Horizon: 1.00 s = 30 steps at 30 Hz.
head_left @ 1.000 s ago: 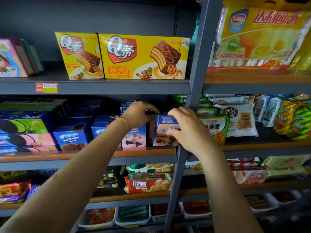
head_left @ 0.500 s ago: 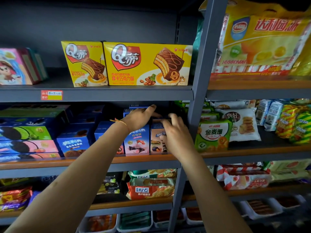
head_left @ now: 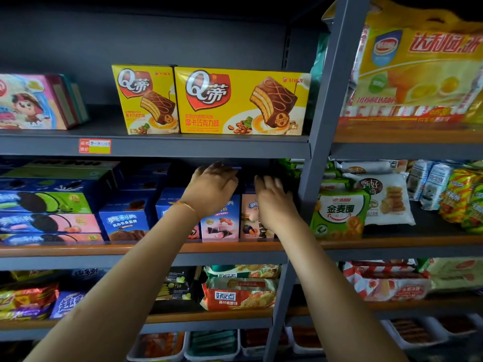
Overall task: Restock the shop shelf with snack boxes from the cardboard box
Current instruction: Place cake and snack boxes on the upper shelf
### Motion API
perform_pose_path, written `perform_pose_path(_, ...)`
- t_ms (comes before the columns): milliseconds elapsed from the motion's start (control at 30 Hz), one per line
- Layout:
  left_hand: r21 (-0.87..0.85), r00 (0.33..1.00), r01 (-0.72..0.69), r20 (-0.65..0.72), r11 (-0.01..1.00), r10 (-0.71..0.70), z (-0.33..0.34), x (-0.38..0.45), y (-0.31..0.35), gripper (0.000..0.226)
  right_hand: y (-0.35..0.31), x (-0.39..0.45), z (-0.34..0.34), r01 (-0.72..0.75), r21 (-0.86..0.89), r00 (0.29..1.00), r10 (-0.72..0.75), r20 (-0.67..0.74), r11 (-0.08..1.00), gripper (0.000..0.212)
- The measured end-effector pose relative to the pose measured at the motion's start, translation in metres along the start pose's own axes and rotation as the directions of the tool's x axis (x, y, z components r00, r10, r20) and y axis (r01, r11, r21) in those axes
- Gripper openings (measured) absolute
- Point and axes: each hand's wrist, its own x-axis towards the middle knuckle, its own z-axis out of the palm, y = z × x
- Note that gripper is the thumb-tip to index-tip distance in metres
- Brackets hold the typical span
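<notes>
My left grip (head_left: 213, 188) curled over the pink-fronted snack box (head_left: 220, 220) and my right grip (head_left: 274, 197), fingers straight, pressed the neighbouring box (head_left: 249, 218) on the middle shelf (head_left: 130, 248), beneath yellow cake boxes (head_left: 241, 101), both reaching deeper than before.

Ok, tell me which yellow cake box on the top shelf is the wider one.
The right yellow cake box, beside the grey upright post; its neighbour, the left one, is clearly narrower.
</notes>
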Motion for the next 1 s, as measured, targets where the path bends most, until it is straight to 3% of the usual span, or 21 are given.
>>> perform_pose_path(133,0.154,0.999,0.05,0.01,0.987,-0.053,0.013,-0.008,-0.017,0.054,0.002,0.005,0.0,0.025,0.07,1.0,-0.025,-0.002,0.997,0.088)
perform_pose_path(300,0.035,0.999,0.023,-0.027,0.999,-0.022,0.02,-0.011,-0.019,0.053,0.004,0.019,-0.001,0.019,0.096,1.0,-0.019,-0.001,0.995,0.081)
perform_pose_path(667,0.098,0.999,0.018,-0.032,0.995,-0.015,0.023,-0.009,-0.022,0.063,0.008,0.02,-0.008,0.01,0.153,0.999,-0.018,0.048,0.988,0.097)
perform_pose_path(800,-0.022,0.997,0.001,-0.071,1.0,-0.003,0.024,-0.009,-0.027,0.063,0.005,-0.005,-0.013,0.034,0.262,0.998,-0.02,-0.054,0.964,0.098)
perform_pose_path(867,-0.154,0.98,-0.04,-0.198,0.987,0.008,0.019,-0.014,-0.03,0.059,0.0,-0.021,-0.011,0.088,0.344,0.983,-0.026,-0.18,0.935,0.093)
perform_pose_path(1000,-0.307,0.873,-0.158,-0.487,0.939,-0.013,0.002,-0.046,-0.036,0.043,-0.029,-0.051,-0.003,0.253,0.549,0.894,0.024,-0.447,0.797,0.063)
